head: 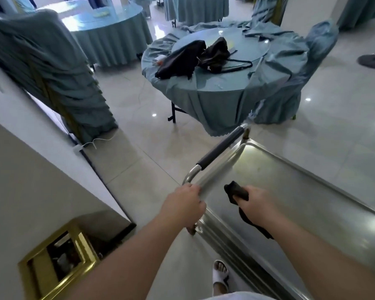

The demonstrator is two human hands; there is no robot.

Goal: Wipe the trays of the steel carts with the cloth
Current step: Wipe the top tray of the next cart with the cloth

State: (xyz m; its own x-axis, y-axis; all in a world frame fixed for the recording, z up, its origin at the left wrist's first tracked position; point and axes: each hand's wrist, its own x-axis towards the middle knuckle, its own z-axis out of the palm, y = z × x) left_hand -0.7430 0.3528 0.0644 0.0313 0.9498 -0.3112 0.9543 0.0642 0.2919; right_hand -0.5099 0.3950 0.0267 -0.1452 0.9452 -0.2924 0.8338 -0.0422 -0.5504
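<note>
My left hand (183,205) curls around the rim of the cart's shiny steel tray (290,191). My right hand (257,204) bunches the dark, limp cloth (236,191), its loose end beyond my fingertips on the metal. Soft, light; I judge a full-fist grip best.

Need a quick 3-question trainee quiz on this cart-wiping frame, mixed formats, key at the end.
1. True or false: the right hand holds the dark cloth over the top tray.
2. What does the left hand grip? A) the black bags B) the cart frame at the tray corner C) a chair
3. Fill in: the black bags lie on the round ____.

Key: 1 true; 2 B; 3 table
</note>
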